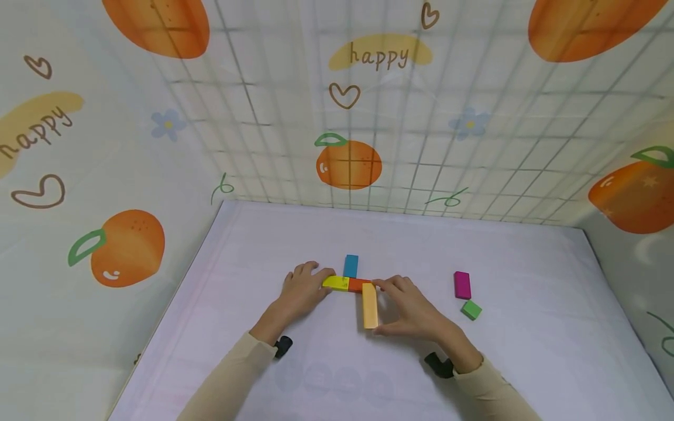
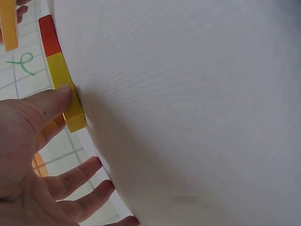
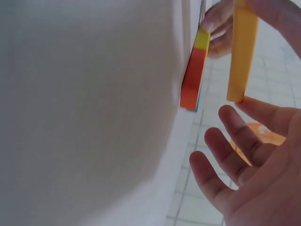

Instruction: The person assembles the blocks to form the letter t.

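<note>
My right hand (image 1: 413, 310) pinches a light orange block (image 1: 370, 306) by its two ends, between thumb and index finger. In the right wrist view, the light orange block (image 3: 242, 54) is held above the table, apart from the blocks there, and the other fingers are spread. My left hand (image 1: 302, 291) grips a yellow block (image 1: 336, 283) on the table. The left wrist view shows its thumb on the near face of the yellow block (image 2: 66, 77) and a finger behind. A red block (image 1: 358, 285) lies end to end with the yellow one. Behind them lies a blue block (image 1: 350, 266).
Off to the right on the white table (image 1: 537, 327) are a magenta block (image 1: 462, 285) and a small green block (image 1: 471, 310). Printed cloth with oranges and a grid (image 1: 400, 128) stands along the back and sides. Each wrist wears a black device (image 1: 440, 365).
</note>
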`<state>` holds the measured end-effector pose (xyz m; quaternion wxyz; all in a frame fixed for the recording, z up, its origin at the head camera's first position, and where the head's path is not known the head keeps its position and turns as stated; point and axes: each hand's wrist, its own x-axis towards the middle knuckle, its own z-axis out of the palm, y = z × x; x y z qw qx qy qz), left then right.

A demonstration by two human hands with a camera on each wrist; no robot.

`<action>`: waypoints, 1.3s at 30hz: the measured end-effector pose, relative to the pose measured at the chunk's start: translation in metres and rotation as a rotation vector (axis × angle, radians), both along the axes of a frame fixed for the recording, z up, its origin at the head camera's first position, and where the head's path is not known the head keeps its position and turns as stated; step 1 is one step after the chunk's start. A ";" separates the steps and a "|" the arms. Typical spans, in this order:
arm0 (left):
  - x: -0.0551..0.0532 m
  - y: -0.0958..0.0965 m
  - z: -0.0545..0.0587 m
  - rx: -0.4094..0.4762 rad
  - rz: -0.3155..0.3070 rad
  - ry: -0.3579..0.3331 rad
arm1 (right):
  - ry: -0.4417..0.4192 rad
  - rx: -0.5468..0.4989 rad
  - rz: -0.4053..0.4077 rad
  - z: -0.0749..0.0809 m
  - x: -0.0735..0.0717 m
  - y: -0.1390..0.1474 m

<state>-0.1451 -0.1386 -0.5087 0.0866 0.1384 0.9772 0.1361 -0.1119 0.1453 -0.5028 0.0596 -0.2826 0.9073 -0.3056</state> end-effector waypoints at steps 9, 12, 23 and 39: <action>0.001 0.000 0.002 -0.013 -0.004 0.007 | 0.036 0.021 0.016 -0.001 0.003 -0.022; 0.001 0.000 0.002 -0.009 -0.008 0.005 | 0.055 0.022 0.017 -0.002 0.003 -0.029; 0.000 -0.001 0.000 -0.016 -0.021 0.007 | 0.088 0.058 -0.007 -0.004 0.007 -0.045; -0.001 -0.002 0.000 -0.011 -0.025 0.009 | 0.082 0.131 -0.040 -0.009 0.009 -0.057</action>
